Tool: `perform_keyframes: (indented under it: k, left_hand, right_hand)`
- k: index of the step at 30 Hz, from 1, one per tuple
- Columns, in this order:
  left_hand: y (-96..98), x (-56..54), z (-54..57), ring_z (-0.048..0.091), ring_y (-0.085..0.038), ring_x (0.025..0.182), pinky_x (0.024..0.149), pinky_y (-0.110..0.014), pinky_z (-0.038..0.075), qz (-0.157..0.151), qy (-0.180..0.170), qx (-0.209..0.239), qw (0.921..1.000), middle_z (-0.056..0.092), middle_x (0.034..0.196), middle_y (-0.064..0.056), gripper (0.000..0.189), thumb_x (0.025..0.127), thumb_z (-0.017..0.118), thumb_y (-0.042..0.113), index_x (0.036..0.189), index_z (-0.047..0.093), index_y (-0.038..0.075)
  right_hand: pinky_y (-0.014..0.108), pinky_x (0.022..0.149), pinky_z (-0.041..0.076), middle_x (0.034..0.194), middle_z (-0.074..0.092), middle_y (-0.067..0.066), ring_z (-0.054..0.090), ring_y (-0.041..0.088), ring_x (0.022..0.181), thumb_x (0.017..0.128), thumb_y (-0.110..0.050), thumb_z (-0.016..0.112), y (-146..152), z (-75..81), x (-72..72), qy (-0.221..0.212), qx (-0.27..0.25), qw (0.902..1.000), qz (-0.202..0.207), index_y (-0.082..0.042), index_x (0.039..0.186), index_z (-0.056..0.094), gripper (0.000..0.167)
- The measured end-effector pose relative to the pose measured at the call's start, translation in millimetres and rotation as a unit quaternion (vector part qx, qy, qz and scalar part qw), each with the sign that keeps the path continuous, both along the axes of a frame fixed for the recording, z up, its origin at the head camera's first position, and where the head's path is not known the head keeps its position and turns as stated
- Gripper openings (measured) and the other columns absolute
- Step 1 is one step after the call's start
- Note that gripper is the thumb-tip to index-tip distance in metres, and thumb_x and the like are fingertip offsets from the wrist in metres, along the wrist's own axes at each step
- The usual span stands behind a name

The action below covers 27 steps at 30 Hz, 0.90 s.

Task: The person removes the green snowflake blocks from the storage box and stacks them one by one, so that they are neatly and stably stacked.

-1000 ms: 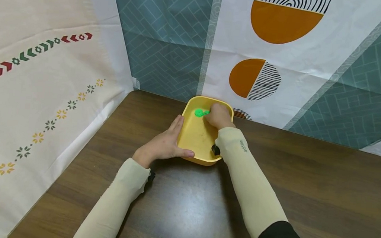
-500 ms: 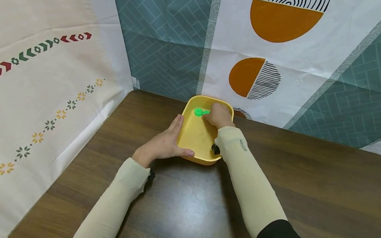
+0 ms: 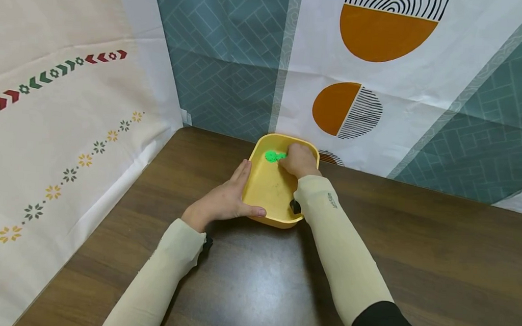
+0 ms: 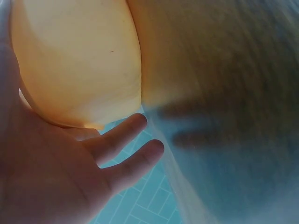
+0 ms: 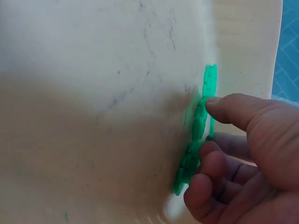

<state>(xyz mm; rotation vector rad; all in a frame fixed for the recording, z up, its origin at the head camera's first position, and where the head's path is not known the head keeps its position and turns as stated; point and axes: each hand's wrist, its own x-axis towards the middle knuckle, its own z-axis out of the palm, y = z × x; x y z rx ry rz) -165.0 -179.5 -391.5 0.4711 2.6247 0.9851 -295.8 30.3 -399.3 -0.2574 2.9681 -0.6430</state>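
Observation:
A yellow plastic tub [image 3: 271, 189] stands on the table. My left hand [image 3: 223, 197] rests at its near left corner, straight fingers along the left side and thumb over the near rim. In the left wrist view, two of the spread fingers [image 4: 124, 137] reach past the tub's wall. My right hand [image 3: 300, 160] is down inside the far end of the tub. Between its thumb and curled fingers it pinches bright green notched plastic discs [image 5: 200, 119], joined in a short row. One disc [image 3: 271, 156] shows left of that hand; the palm hides part of the row in the head view.
The brown wooden table [image 3: 398, 235] spreads around the tub. A patterned cloth wall [image 3: 231, 79] rises close behind the tub's far end, and a cream cloth [image 3: 60, 142] hangs along the left edge. Dark scuff marks show on the tub's floor.
The green discs shift slightly at the right fingertips, the gap in their visible outline closing and then narrowing to a thin neck. Left hand and tub stay put; the head view tilts slightly.

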Motion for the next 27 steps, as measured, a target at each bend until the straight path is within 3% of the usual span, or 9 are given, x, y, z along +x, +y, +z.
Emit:
perform_keyframes:
  k: [11,27]
  left_hand:
    - [-1.0,-1.4,-3.6,0.015,-0.028,0.151,0.116,-0.044,0.028,-0.012,0.017,0.006,0.9998,-0.013,0.168,-0.008,0.13,0.081,0.078,0.059,0.161,-0.013,0.011]
    - [0.4,-1.3,-2.4,0.015,-0.027,0.151,0.116,-0.043,0.028,-0.007,0.007,0.001,0.9999,-0.013,0.168,-0.007,0.133,0.079,0.078,0.063,0.161,-0.013,0.012]
  right_hand:
    - [0.038,0.076,0.047,0.089,0.059,0.011,0.056,0.028,0.082,0.098,-0.024,0.067,-2.1,2.9,1.3,0.025,-0.046,0.9986,-0.007,-0.003,0.101,0.059,0.023]
    - [0.042,0.087,0.049,0.104,0.063,0.013,0.057,0.03,0.094,0.098,-0.034,0.068,-3.7,8.7,2.6,0.045,-0.091,0.9941,-0.038,-0.004,0.117,0.058,0.036]
